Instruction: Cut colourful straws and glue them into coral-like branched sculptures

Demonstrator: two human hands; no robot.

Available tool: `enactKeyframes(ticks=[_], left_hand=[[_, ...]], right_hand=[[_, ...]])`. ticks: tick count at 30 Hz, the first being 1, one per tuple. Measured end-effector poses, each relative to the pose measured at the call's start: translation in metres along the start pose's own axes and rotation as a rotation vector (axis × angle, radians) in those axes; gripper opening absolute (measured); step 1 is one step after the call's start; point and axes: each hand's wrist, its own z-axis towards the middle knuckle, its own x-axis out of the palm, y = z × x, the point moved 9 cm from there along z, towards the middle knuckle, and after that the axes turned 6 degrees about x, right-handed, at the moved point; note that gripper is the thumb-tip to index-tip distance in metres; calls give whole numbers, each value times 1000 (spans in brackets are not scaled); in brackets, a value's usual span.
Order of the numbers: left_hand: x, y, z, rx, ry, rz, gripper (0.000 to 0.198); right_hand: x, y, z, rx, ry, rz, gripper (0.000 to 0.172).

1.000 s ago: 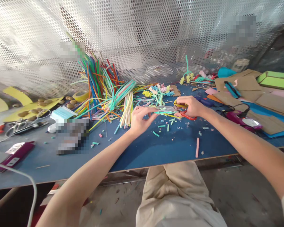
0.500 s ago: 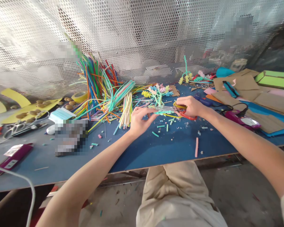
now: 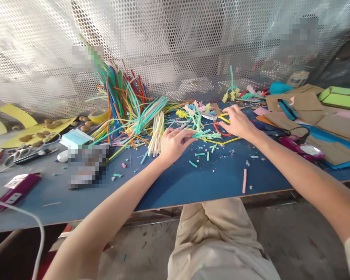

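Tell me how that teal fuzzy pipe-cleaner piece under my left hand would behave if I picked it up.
The teal pipe-cleaner piece by your left hand is thin and already bent, so probably light and pliable. Its fuzzy surface should grip, not slip. Its side branches make rolling unlikely.

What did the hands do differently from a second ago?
The right hand carried the scissors away from the left hand, toward the back of the table, their blades now off the teal piece. The left hand kept hold of that piece and barely moved. The pile of sticks stayed put.
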Motion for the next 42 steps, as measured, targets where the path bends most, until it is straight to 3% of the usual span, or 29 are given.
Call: enactKeyframes(ticks=[5,10,15,25,27,31,37,42], left_hand=[[5,6,-2,5,43,41,22],[7,7,-3,47,48,93,21],[12,7,-4,56,83,129,23],[24,16,-6,-82,246,-9,24],[25,16,-7,-114,267,-33,23],[28,15,-6,-140,289,-77,19],[28,19,-6,-199,311,-55,18],[28,21,-7,-214,299,-66,18]], right_hand=[[-22,47,-17,-274,31,162,27],[-17,86,-38,-437,95,242,30],[-6,86,-37,-459,56,202,34],[-24,78,-37,-494,-114,46,36],[-29,82,-40,-559,-140,-18,34],[-29,95,-40,-760,-68,-146,29],[-40,112,-26,-925,114,-266,27],[-57,148,-48,-1005,246,-303,25]])
